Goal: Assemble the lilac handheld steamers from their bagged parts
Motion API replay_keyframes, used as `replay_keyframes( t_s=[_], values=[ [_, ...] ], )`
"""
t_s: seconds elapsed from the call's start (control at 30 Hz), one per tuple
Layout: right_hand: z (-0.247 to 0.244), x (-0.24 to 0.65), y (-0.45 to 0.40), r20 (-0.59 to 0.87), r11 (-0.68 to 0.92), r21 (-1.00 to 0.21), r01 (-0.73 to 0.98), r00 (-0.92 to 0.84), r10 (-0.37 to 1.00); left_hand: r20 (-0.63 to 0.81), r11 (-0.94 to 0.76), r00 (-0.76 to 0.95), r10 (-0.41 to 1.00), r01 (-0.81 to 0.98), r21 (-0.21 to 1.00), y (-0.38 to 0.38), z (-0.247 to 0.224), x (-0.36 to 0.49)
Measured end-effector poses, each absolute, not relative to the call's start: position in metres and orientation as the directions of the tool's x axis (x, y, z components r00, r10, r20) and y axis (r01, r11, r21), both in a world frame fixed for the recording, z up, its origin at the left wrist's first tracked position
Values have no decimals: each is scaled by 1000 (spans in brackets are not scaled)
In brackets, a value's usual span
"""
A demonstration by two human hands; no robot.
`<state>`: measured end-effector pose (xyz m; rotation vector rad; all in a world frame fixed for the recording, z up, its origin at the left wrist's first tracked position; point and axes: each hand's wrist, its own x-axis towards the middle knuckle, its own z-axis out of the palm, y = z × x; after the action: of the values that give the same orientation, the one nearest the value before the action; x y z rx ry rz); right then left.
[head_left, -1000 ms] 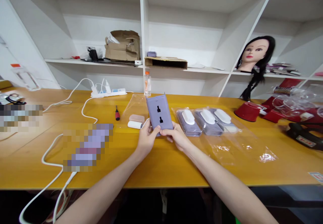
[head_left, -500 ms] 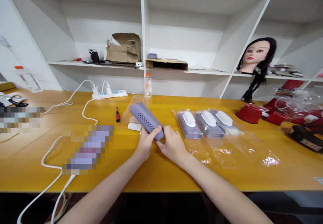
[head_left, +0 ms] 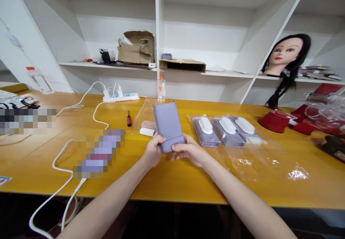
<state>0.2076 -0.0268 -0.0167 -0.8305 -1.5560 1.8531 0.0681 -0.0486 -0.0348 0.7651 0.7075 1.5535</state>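
A flat purple plastic case (head_left: pixel 168 122) is held up over the table, its broad smooth face toward me and a seam across its lower part. My left hand (head_left: pixel 153 149) grips its lower left edge, thumb on the front. At its lower right, my right hand (head_left: pixel 190 151) holds the bottom edge, with the thumb on the face near a small notch. Just behind, to the left, a white rounded piece (head_left: pixel 147 131) lies by a clear plastic bag (head_left: pixel 145 111). On the right, several similar purple cases (head_left: pixel 207 137) lie bagged, with white oval pieces (head_left: pixel 228 125) on top.
A red-handled screwdriver (head_left: pixel 129 119) lies left of the case. A phone-like pixelated device (head_left: pixel 101 152) with a white cable (head_left: pixel 78 187) is at left. Behind stand a power strip (head_left: pixel 124 97) and a clear bottle (head_left: pixel 161 90). Red parts (head_left: pixel 275 121) sit at right, under a mannequin head (head_left: pixel 288 52).
The purple case has turned from its perforated narrow side to its broad face and stands more upright. Both hands have shifted their grip along its lower end. The view has swung slightly left.
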Motion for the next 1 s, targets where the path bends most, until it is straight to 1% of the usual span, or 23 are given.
replay_keyframes(
  t_s=[0.1,0.17,0.33,0.43,0.57,0.7,0.9,1.0],
  values=[
    [-20,210,-25,-153,-236,-971,-33,-669,727,85,-71,-3,996,-589,805,-51,-39,70],
    [-22,210,-24,-158,-254,-966,-44,-680,716,80,-63,5,997,-566,822,-51,-41,71],
    [-22,207,-27,-138,-266,-959,-98,-661,738,120,-151,-95,988,-494,856,-48,-44,72],
    [-22,204,-29,-142,-252,-961,-112,-585,799,153,-215,-169,974,-462,860,-47,-44,73],
    [-21,202,-30,-108,-186,-975,-123,-468,877,171,-247,-202,964,-459,854,-47,-42,76],
    [-21,199,-31,-76,-149,-980,-132,-447,891,135,-224,-218,967,-464,857,-46,-39,76],
    [-27,193,-35,-44,-144,-975,-168,-490,870,77,-258,-341,937,-525,811,-42,-29,73],
    [-28,191,-38,2,-96,-980,-174,-495,869,-11,-197,-338,941,-575,794,-42,-25,72]
  ],
)
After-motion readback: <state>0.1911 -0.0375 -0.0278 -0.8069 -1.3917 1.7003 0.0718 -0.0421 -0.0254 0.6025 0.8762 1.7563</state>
